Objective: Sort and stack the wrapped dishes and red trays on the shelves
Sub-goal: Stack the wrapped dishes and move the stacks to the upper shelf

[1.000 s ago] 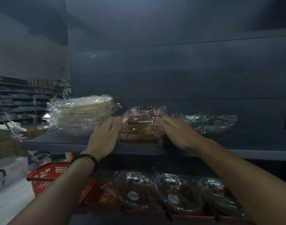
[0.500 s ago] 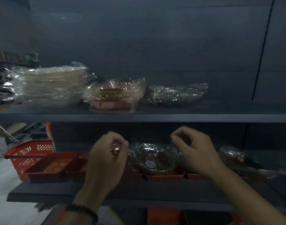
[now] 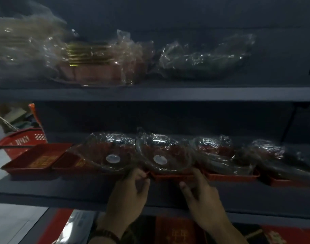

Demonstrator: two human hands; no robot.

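Observation:
On the lower shelf stands a row of red trays, most with plastic-wrapped dishes lying on them. Both hands are at the front rim of one red tray under a wrapped glass dish. My left hand grips its left front corner. At the right front edge, my right hand pinches the rim, thumb below. Another wrapped dish lies just left. An empty red tray sits at the far left.
The upper shelf carries a wrapped stack of pale plates, a wrapped pack of red trays and wrapped dark dishes. A red shopping basket stands at left. Red packaged goods lie on the level below.
Both hands left the wrapped red pack on the upper shelf, dropped to the lower shelf and took hold of a red tray's front rim. The view tilted down.

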